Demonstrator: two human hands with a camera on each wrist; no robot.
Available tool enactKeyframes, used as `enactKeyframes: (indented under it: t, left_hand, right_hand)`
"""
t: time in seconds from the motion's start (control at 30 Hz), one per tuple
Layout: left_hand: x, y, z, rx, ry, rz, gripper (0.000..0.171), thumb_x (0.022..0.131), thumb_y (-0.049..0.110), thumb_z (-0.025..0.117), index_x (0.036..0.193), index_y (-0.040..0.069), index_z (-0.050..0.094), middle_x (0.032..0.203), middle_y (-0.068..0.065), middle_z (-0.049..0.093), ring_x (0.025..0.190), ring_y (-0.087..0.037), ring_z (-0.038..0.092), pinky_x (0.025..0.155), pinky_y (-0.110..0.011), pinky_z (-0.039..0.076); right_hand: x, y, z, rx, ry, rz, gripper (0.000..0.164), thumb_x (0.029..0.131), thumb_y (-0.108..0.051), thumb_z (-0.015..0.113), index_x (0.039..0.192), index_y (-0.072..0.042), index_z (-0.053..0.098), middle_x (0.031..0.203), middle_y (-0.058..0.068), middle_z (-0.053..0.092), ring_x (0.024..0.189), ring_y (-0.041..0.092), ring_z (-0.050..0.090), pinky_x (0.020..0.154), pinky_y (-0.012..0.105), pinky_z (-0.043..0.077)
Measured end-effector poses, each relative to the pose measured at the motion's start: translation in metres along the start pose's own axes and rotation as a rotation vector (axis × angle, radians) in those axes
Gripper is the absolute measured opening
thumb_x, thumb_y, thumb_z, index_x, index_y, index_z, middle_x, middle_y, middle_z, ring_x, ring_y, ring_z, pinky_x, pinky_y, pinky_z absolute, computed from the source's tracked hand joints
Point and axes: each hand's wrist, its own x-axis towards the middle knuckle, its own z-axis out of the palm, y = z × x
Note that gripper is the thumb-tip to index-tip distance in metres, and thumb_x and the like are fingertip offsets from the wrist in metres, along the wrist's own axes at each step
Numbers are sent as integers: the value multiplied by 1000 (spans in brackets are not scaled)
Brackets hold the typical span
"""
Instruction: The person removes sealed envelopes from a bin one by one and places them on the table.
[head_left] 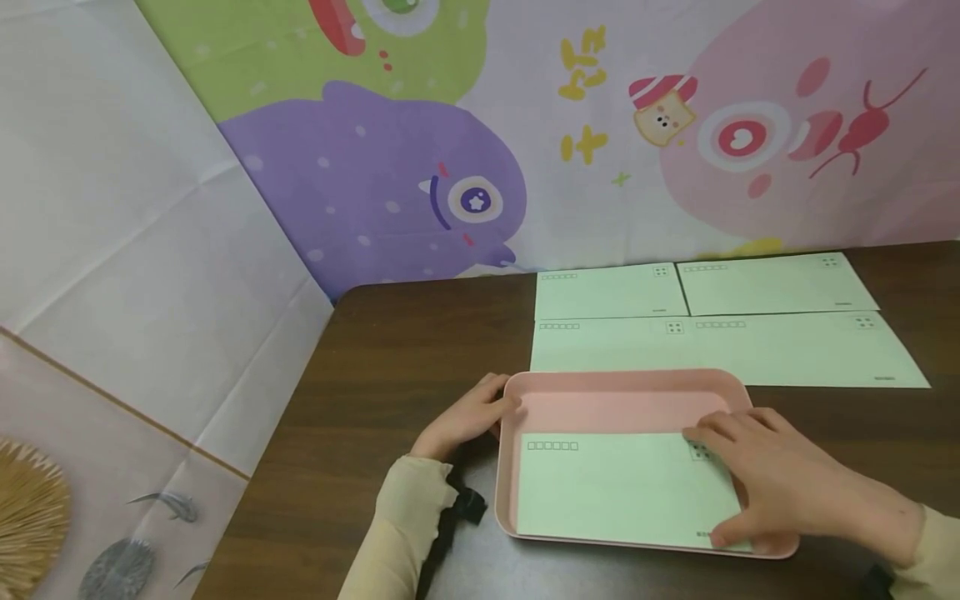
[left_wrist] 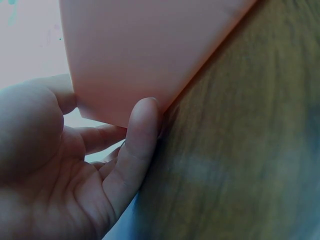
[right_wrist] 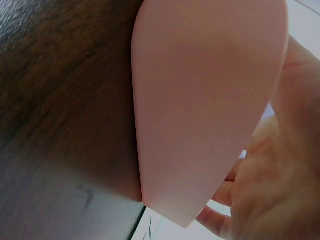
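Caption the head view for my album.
Left hand grips a pink rectangular tray; right hand spans a pale-green paper envelope inside.

The right hand (head_left: 780,473) partly hides the envelope (head_left: 622,492) in the tray (head_left: 622,382).

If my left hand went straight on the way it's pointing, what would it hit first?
Most likely the pink tray: your left hand touches its left end, so there's no free way ahead, though exact depth is unclear.
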Motion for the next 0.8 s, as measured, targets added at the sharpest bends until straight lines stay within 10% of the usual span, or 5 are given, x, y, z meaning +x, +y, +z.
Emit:
enactKeyframes:
  t: [0.8]
  left_hand:
    - [1,0,0,-13,1,-39,36,92,30,47,122,10,50,111,-9,42,85,-19,51,63,-29,51]
  right_hand:
    - [8,4,8,-86,15,9,113,41,-86,56,118,-3,53,110,6,49,100,22,47,74,39,33]
